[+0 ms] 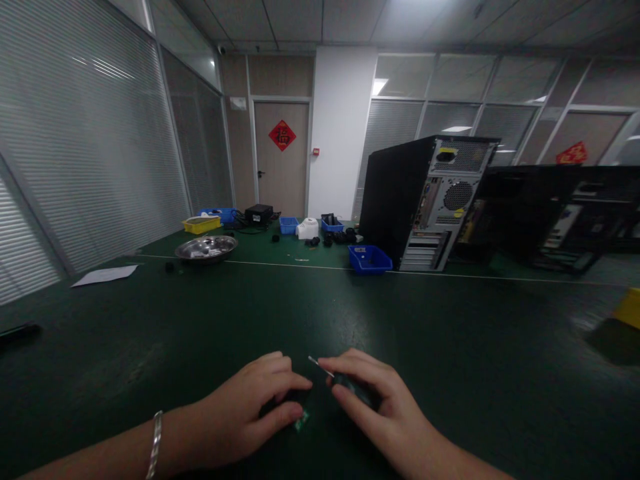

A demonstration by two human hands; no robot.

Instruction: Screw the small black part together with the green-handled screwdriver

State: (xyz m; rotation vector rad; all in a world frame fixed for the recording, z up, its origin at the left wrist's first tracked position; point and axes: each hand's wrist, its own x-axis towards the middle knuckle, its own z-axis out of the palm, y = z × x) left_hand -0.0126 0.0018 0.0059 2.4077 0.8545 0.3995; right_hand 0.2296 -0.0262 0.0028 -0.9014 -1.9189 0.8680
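Observation:
My right hand (373,397) is closed around the dark handle of a screwdriver (320,365). Its thin metal shaft points up and to the left past my fingertips. A small green circuit board (303,420) lies on the table just by the thumb tip of my left hand (263,400). The left index finger is stretched out toward the screwdriver, apart from the thumb, and nothing shows between the two. The thumb seems to touch the board's edge, and part of the board may be hidden under it.
On the green table (240,307), a metal bowl (206,249) with small parts stands back left, near a paper sheet (105,275). A blue bin (370,260) sits before a black computer tower (425,200). A yellow tray (201,224) and a white device (307,229) are farther back.

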